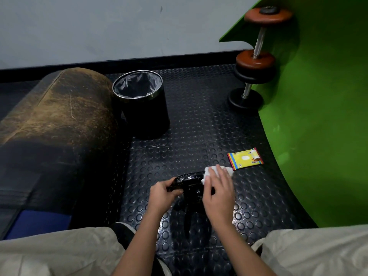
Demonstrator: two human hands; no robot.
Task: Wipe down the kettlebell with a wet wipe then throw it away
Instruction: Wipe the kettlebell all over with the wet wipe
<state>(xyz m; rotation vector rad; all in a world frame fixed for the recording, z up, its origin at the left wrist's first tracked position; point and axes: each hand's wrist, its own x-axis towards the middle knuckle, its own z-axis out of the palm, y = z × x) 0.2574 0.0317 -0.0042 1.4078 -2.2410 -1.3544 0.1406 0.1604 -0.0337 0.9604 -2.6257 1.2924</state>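
Head view: I'm crouched over the kettlebell, glossy black w/ a wet sheen, sitting on the floor between my knees. My left hand is curled round the left end of its thick curved handle. My right hand has fingers fairly straight, pressing a crumpled white wet wipe against the handle's right end; the wipe is soft, bunched, poking out past my fingertips. Floor is black rubber w/ raised round studs, shiny. Just right of the wipe lies a flat yellow wipes pack, crinkly plastic w/ red edges, flap peeled back. Further back, a round black bin w/ chrome rim & grey plastic liner. Left of it a worn, cracked brown-black padded roll. Back right, two dumbbells, steel bars, brown & black discs, lean on a smooth green curved panel. My trousers are pale, wrinkled cloth.
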